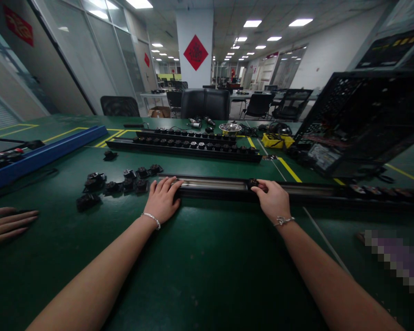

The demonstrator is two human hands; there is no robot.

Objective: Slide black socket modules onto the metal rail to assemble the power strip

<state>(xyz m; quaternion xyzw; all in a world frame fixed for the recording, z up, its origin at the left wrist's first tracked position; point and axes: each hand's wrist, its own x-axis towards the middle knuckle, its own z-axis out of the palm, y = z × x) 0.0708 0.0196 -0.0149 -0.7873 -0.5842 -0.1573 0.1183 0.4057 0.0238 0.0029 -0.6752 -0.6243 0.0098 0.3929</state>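
Note:
A long black channel rail (210, 193) with a shiny inner strip lies across the table in front of me. My left hand (162, 200) rests over its left end, fingers stretched out and slightly apart. At the rail's middle, my right hand (274, 200) pinches a small black socket module (252, 183) between thumb and fingers, in or just over the channel. More modules (372, 191) sit in a row at the rail's right end. Left of my left hand lie several loose black socket modules (113, 187) on the green table.
Behind, two black rails (182, 146) carry rows of modules. A blue bar (48, 156) lies at the left, near another person's hand (8, 225). To the right stand an open black case (362, 119) and a yellow box (278, 141); a metal bowl (229, 128) is farther back.

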